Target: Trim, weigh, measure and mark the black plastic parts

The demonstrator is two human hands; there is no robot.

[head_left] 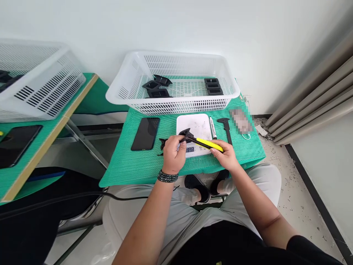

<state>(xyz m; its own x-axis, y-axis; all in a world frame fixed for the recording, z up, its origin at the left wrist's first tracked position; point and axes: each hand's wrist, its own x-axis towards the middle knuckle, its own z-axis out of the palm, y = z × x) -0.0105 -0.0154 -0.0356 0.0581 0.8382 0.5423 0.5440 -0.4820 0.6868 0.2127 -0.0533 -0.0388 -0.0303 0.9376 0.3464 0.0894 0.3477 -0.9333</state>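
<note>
My left hand [173, 154] is closed around a small black plastic part [162, 142] over the front of the green table mat [129, 165]. My right hand [226, 154] grips a yellow-handled tool [209, 144] whose black tip [186, 134] reaches to the part at my left fingers. Both hands hover just above a white digital scale [197, 127] with a lit display [190, 149].
A white mesh basket [176, 105] with several black parts stands at the back of the table. A black phone [145, 133] lies left of the scale; a marker [212, 127] and black caliper [226, 127] lie right. Another basket [41, 88] and phone sit on the left table.
</note>
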